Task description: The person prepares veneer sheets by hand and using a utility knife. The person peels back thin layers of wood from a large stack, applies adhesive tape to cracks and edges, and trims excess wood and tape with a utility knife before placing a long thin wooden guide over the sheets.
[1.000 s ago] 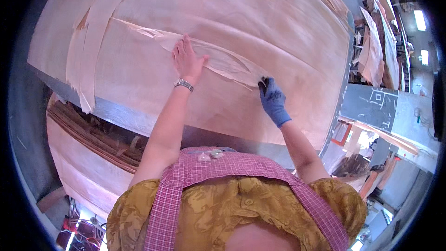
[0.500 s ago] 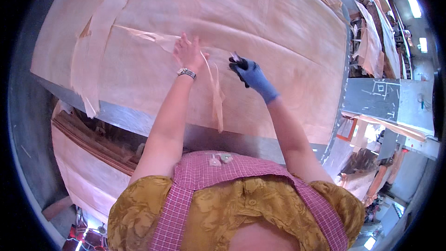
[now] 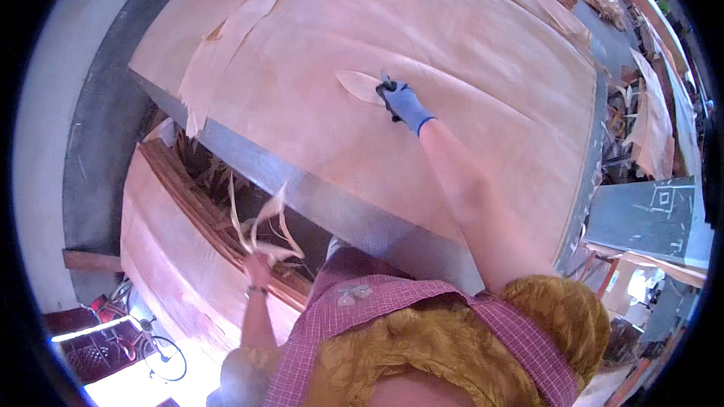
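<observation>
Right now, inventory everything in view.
Bench: one, grey, centre
Veneer sheet: one, pinkish tan, across the bench
Ragged strip: one, tan, on the sheet's left
Leaf-shaped outline: one, pale, centre
Sheet stack: one, brown, lower left
Marked board: one, grey, right
Wood pieces: several, tan, right
Bicycle: one, dark-wheeled, bottom left
Curled scraps: several, cream, in the left hand
Apron: one, pink checked, bottom
Shirt: one, mustard, bottom
Left hand: one, bare, lower left
Right hand: one, blue glove, over the sheet
</observation>
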### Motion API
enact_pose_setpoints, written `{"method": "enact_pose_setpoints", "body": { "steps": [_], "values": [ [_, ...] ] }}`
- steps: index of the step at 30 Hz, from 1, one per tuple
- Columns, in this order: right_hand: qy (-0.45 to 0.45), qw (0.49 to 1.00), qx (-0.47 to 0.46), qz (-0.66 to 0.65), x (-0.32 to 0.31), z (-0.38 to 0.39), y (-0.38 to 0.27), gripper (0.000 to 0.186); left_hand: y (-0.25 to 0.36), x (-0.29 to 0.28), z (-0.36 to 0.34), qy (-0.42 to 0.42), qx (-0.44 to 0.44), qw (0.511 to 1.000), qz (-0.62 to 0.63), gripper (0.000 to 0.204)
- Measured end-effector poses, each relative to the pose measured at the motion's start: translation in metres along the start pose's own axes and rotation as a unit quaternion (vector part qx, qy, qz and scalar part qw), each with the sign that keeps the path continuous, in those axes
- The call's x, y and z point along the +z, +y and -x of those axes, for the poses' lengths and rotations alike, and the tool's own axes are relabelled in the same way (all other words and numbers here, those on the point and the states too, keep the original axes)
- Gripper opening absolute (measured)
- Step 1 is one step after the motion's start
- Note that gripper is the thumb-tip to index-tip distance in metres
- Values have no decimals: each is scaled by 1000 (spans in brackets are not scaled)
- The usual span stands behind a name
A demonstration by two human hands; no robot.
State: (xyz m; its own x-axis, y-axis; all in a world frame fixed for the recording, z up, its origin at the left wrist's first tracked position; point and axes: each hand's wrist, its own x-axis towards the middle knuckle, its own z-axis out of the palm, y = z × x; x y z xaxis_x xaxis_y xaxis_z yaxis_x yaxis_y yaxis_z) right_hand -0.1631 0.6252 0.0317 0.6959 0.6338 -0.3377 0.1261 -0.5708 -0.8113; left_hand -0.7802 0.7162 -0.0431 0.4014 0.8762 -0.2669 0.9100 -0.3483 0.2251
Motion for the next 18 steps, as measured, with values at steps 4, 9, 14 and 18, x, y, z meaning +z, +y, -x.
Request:
{"method": "enact_pose_setpoints", "body": {
  "steps": [4, 9, 14, 18],
  "values": [
    [-133, 940, -4, -314, 9, 91, -17, 26, -70, 75, 196, -88, -159, 982, 40, 11],
    [-267, 888, 50, -371, -12, 234, 95, 29, 54, 101, 239, -322, -45, 946, -1, 29],
    [-347, 865, 120, -341, -79, 398, 141, 33, 168, 41, 246, -126, 29, 984, 123, 37],
    [-306, 876, 123, -352, -114, 488, 247, 35, 276, 15, 236, -85, 115, 971, 192, 36]
  ]
}}
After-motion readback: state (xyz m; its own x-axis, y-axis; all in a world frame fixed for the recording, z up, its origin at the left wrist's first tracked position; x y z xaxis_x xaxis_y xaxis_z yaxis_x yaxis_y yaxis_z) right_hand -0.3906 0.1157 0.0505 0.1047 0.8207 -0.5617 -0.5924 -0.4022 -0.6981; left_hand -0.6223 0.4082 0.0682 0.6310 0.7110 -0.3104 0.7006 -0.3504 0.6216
